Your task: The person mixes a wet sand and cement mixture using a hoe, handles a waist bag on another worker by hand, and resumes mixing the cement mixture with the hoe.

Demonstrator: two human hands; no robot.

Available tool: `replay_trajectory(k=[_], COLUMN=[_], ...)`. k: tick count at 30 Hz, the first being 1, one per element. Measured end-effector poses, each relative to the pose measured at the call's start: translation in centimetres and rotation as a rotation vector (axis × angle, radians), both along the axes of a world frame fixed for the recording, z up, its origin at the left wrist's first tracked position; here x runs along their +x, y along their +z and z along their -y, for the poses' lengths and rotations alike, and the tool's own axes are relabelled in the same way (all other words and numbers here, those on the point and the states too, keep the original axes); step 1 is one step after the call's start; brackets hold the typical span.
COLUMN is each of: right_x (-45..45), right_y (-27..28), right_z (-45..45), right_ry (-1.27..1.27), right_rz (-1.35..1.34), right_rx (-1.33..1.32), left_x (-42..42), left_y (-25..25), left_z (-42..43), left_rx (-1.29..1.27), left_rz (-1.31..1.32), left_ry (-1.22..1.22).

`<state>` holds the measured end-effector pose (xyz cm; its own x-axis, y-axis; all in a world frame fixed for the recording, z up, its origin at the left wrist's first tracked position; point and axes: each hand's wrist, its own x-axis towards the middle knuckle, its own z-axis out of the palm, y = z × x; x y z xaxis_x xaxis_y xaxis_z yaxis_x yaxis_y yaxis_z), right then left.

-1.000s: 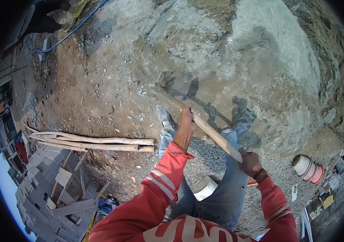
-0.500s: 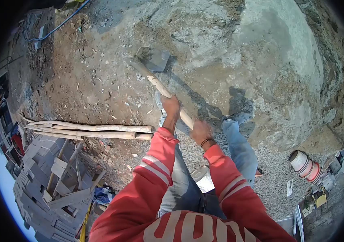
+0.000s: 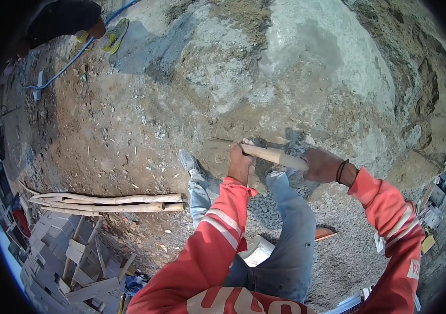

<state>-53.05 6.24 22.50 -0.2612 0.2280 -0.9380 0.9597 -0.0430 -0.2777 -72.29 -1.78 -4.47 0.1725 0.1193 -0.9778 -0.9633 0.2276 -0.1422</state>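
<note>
Right hand [image 3: 321, 165] farther from left hand [image 3: 240, 164]

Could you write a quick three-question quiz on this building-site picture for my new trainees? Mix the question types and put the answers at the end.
1. Multiple choice: what do the left hand and the right hand both grip?
a) a rope
b) a wooden handle
c) a steel pipe

2. True or false: the wooden poles lie in the left half of the picture.

3. Fill in the gap: at the upper left, a shoe of the other person is beside a ______ hose.

Key:
1. b
2. True
3. blue
</note>
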Motion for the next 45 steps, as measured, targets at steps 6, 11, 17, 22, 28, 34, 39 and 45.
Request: replay_trajectory(k=[6,11,17,22,28,34,39,45], right_x=[15.8,22.3,13.7,-1.4,-14.5,-20.9,-19.5,-26.6], right_y=[3.5,-0.6,-0.2,1.9,-7.7,-12.6,-18.2,-10.8], right_z=[-6.2,-4.8,5.4,12.8,12.5,11.4,13.8,13.7], right_ry=[0.363,0.339,0.028,-0.286,-0.722,-0.384,-0.468,-0.184], right_rz=[-0.044,0.511,0.161,0.167,0.074,0.123,0.167,0.108], right_rx=[0.494,0.689,0.834,0.690,0.285,0.538,0.160,0.490], left_x=[8.0,14.0,4.9,-11.3,-31.1,-47.2,-52.1,-52.3], left_y=[6.0,9.3,8.1,15.0,15.9,20.5,27.5,32.9], left_z=[-8.3,-11.4,-5.4,-0.3,9.5,16.9,16.4,7.6], left_rx=[0.221,0.283,0.410,0.356,0.152,0.120,-0.015,0.074], left_rz=[0.017,0.094,-0.004,-0.390,-0.712,-0.820,-1.043,-1.139], left_ry=[0.195,0.188,-0.053,-1.089,-0.857,-0.638,-0.540,-0.426])
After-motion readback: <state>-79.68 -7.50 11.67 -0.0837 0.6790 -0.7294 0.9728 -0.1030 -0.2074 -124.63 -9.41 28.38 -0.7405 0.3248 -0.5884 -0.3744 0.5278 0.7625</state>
